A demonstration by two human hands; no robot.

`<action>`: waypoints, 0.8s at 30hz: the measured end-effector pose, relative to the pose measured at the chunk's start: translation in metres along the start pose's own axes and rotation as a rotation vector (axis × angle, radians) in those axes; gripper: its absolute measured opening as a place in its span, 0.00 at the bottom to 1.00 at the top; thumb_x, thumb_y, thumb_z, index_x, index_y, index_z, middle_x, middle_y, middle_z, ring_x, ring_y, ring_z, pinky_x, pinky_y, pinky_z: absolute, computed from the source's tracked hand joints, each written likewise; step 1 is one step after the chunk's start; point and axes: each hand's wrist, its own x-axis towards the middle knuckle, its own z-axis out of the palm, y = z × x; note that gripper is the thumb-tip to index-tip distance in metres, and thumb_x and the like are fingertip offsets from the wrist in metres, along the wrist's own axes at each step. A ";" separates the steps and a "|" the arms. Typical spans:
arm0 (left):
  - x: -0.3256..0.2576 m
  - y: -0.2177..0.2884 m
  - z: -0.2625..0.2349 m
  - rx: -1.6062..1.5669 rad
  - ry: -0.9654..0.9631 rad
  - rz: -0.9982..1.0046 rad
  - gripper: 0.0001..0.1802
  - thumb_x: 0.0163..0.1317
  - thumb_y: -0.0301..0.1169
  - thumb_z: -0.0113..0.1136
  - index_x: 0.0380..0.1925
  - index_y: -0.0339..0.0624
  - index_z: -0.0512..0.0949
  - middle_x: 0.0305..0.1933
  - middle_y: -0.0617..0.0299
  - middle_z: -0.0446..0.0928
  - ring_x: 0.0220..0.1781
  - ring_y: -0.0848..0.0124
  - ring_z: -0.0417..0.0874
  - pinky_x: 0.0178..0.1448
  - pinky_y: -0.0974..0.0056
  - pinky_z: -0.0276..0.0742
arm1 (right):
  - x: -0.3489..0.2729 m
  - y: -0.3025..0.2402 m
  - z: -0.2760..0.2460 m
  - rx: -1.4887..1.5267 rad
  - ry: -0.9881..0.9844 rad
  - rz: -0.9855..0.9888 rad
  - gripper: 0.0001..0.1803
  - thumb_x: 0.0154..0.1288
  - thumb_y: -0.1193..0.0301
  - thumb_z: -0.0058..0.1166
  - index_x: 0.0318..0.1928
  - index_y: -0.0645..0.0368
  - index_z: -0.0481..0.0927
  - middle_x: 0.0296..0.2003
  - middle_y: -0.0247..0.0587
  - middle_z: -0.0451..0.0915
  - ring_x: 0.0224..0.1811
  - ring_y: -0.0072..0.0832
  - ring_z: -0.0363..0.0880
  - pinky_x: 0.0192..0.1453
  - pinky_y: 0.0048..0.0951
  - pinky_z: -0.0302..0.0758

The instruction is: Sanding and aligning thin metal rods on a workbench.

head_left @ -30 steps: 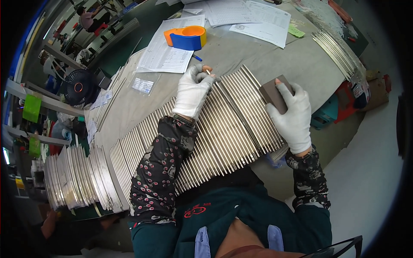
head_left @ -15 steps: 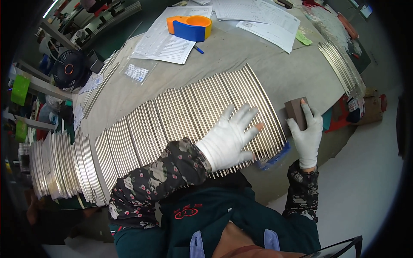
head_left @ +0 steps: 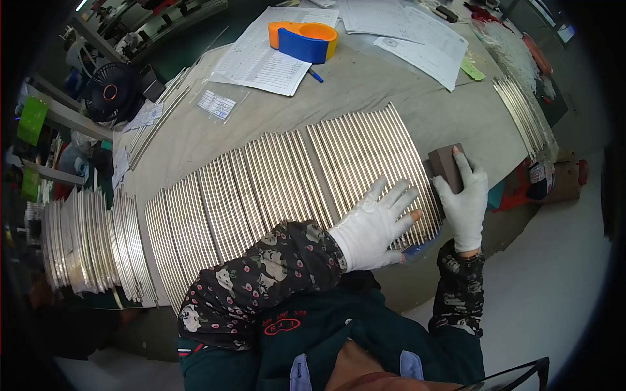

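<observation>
Shiny metal rods (head_left: 358, 150) lie side by side in a long row across the table, parted into groups by narrow gaps. My left hand (head_left: 372, 231), in a white glove with one fingertip bare, rests spread and flat on the near part of the rightmost group. Beyond that group's right edge, my right hand (head_left: 467, 205), gloved in white too, grips a brown rectangular block (head_left: 447, 163) between thumb and fingers. The block stands on the table beside the last rods. A bit of blue material (head_left: 420, 249) shows under the near rod ends.
Stacked rods in plastic (head_left: 81, 241) lie at the far left. Printed sheets (head_left: 261, 65) and an orange and blue tape dispenser (head_left: 304, 40) lie at the back, near a blue pen (head_left: 316, 75). More thin rods (head_left: 518, 117) lie at the right edge. A black fan (head_left: 112, 92) stands back left.
My left hand has slid right and nearer to me. A wider gap now parts the rightmost rods from the rest. My right hand still grips the block in nearly the same place.
</observation>
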 end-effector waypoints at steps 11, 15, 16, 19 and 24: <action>-0.004 0.000 -0.002 -0.026 0.015 -0.002 0.43 0.56 0.57 0.58 0.64 0.39 0.65 0.71 0.44 0.56 0.76 0.51 0.51 0.76 0.42 0.43 | 0.016 -0.016 -0.006 -0.007 -0.005 -0.068 0.31 0.50 0.65 0.65 0.57 0.60 0.77 0.48 0.56 0.75 0.51 0.45 0.74 0.56 0.39 0.73; 0.000 0.000 -0.005 -0.009 -0.028 -0.006 0.43 0.57 0.58 0.57 0.64 0.39 0.65 0.71 0.44 0.56 0.76 0.52 0.51 0.76 0.42 0.43 | 0.038 -0.042 0.000 -0.077 -0.009 -0.187 0.29 0.51 0.59 0.63 0.55 0.58 0.78 0.44 0.55 0.76 0.47 0.47 0.76 0.50 0.42 0.75; 0.000 0.000 -0.001 -0.007 0.000 -0.008 0.42 0.57 0.58 0.56 0.64 0.39 0.66 0.70 0.44 0.58 0.75 0.52 0.52 0.76 0.42 0.43 | 0.043 -0.051 0.006 -0.078 -0.009 -0.185 0.29 0.51 0.59 0.63 0.55 0.58 0.78 0.44 0.55 0.76 0.47 0.47 0.76 0.50 0.42 0.75; 0.000 0.003 -0.010 -0.022 -0.075 -0.038 0.42 0.58 0.59 0.54 0.62 0.38 0.67 0.67 0.44 0.61 0.73 0.51 0.55 0.76 0.42 0.41 | 0.051 -0.080 0.026 -0.067 -0.088 -0.322 0.28 0.52 0.56 0.62 0.52 0.56 0.79 0.43 0.55 0.76 0.45 0.47 0.76 0.48 0.43 0.75; -0.001 0.003 -0.009 0.023 -0.082 -0.036 0.41 0.59 0.59 0.51 0.59 0.34 0.69 0.62 0.43 0.65 0.71 0.49 0.58 0.76 0.41 0.39 | 0.062 -0.089 0.051 -0.208 -0.146 -0.354 0.28 0.54 0.56 0.61 0.53 0.55 0.79 0.40 0.51 0.77 0.43 0.42 0.77 0.44 0.42 0.76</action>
